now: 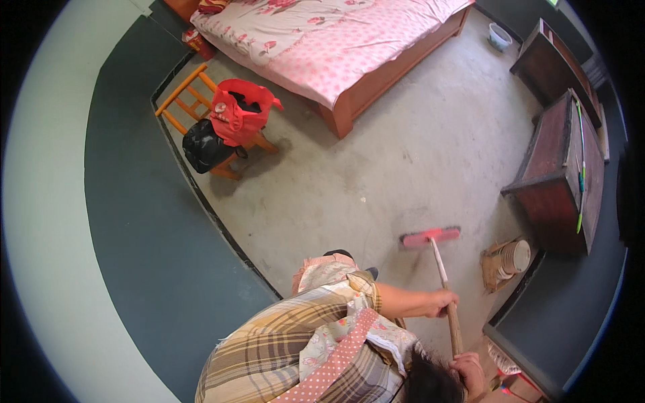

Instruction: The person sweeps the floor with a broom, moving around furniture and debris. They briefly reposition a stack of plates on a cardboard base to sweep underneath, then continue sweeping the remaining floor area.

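A broom with a pink head point(432, 237) and dark bristles stands on the concrete floor. Its wooden handle point(454, 322), pale near the head, slants down toward the lower right. My left hand point(444, 303) is closed around the middle of this handle, with the arm reaching across from a plaid sleeve. Nearer the handle's top end, my right hand point(468, 372) grips it too, partly hidden by dark hair. A floral apron with a polka-dot strap point(347, 352) lies over the plaid shirt. My dark shoes show left of the broom.
Right of the broom, a wooden holder point(491, 267) bears stacked round items beside dark wooden furniture point(544, 201) with a green-and-white pole point(582, 176) on top. A bed point(347, 108) stands ahead. At left is a chair point(174, 118) with red point(237, 118) and black bags point(204, 146). A plastic tub point(499, 38) sits far right.
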`<state>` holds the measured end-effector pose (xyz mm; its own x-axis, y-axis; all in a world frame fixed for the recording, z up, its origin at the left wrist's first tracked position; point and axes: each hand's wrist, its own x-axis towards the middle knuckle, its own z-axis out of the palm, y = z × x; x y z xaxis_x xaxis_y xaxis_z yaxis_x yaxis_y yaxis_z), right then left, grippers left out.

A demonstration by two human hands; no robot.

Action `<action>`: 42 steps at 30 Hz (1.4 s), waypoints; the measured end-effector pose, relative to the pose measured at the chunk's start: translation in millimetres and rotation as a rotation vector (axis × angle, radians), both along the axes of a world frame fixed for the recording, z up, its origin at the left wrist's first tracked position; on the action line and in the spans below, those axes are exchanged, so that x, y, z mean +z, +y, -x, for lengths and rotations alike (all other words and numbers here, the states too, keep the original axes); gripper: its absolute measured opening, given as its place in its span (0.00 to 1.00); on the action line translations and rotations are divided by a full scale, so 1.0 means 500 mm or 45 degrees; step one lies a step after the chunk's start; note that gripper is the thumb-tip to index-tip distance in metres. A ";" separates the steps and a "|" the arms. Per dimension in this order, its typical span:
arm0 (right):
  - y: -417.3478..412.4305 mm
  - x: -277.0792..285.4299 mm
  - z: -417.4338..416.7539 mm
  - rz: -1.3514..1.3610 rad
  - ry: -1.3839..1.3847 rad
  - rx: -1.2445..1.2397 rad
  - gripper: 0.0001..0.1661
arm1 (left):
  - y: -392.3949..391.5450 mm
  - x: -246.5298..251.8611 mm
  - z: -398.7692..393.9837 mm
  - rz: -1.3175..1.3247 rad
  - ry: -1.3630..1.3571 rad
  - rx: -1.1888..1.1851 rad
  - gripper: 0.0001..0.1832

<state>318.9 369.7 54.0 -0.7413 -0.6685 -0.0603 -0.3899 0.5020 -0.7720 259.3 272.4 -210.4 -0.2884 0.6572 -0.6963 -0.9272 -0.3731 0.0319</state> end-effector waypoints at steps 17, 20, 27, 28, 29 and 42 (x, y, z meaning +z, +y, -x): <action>-0.434 -0.208 0.455 0.418 -0.026 -0.271 0.07 | -0.523 -0.212 0.478 0.686 -0.022 0.330 0.07; -0.397 -0.096 0.460 0.225 -0.105 -0.360 0.06 | -0.423 -0.162 0.428 0.459 -0.072 0.241 0.07; -0.423 0.105 0.551 0.131 -0.024 -0.273 0.09 | -0.319 0.068 0.482 0.022 -0.152 0.080 0.06; -0.408 0.106 0.562 0.117 -0.048 -0.163 0.12 | -0.319 0.065 0.502 0.003 -0.056 0.041 0.06; -0.416 0.105 0.579 0.150 -0.030 -0.197 0.11 | -0.323 0.062 0.529 0.065 -0.021 0.055 0.06; -0.451 -0.270 0.695 0.490 -0.015 -0.945 0.05 | -0.496 -0.231 0.874 0.824 0.253 -0.211 0.07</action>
